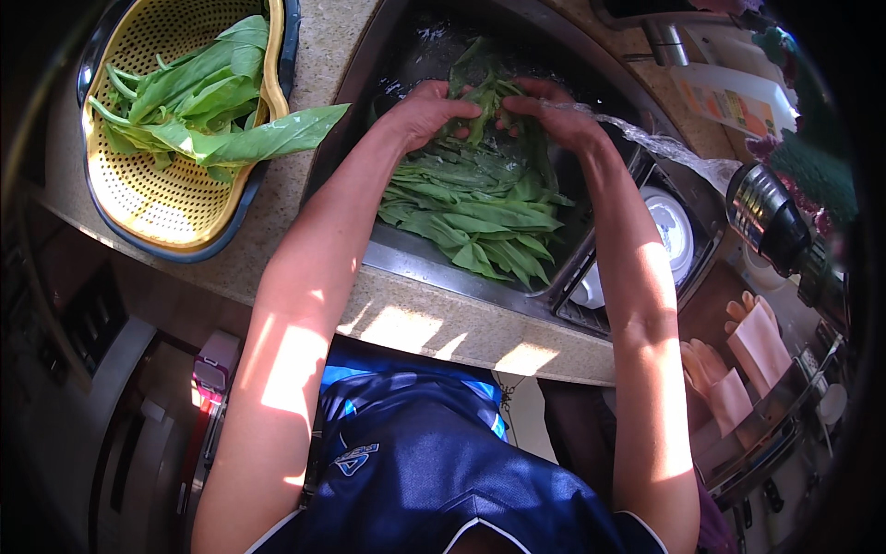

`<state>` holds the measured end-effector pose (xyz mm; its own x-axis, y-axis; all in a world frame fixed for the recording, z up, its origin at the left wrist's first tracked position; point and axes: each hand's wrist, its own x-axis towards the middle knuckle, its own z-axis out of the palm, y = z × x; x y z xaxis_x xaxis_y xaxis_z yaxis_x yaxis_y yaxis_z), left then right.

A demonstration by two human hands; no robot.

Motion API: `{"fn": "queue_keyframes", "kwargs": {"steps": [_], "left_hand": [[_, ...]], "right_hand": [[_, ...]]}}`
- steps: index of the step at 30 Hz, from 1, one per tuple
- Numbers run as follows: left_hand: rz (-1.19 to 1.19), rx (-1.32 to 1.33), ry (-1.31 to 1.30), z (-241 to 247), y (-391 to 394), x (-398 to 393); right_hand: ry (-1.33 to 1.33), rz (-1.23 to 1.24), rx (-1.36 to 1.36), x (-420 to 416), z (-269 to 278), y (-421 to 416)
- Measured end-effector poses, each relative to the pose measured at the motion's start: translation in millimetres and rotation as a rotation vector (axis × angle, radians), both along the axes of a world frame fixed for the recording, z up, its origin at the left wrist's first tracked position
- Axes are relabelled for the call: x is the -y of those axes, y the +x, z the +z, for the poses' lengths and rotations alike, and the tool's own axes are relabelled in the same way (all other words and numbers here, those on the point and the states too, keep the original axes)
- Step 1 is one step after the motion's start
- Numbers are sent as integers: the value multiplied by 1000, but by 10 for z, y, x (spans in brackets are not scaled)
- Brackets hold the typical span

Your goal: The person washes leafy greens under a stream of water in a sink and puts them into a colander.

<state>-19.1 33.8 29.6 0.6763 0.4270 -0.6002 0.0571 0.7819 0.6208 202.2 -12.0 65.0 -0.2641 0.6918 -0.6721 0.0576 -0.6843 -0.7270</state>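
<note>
Over the water in the metal sink (394, 255), my left hand (435, 114) and my right hand (547, 111) both grip a bunch of leafy greens (490, 93) between them, thumbs toward each other. Below my hands a pile of long green leaves (477, 215) lies in the sink. Water streams from the faucet head (758, 201) at the right and passes by my right wrist. On the counter to the left, a yellow perforated colander (187, 201) set in a dark basin holds more leaves (201, 104), one of them hanging over its rim. Some fingertips are hidden behind the greens.
A wire rack with white bowls (666, 232) sits at the sink's right side, under my right forearm. Rubber gloves (761, 339) hang at the lower right near a utensil rack. A plastic bottle (734, 100) lies behind the faucet. The stone counter edge (471, 346) runs before me.
</note>
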Motion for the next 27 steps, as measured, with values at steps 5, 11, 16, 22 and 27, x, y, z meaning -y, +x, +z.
{"fn": "queue_keyframes", "kwargs": {"steps": [5,11,16,22,27], "left_hand": [[18,-8,-20,-19,0,2],[16,41,-42,-68,35,10],[3,61,-53,-112,61,24],[-10,60,-57,-66,45,27],[-2,12,-48,83,46,30]], "right_hand": [[1,-32,1,-7,-1,-13],[86,-25,119,-27,61,-177],[47,-44,52,-13,-119,-67],[23,-39,78,8,-178,-162],[17,11,53,-39,43,-163]]}}
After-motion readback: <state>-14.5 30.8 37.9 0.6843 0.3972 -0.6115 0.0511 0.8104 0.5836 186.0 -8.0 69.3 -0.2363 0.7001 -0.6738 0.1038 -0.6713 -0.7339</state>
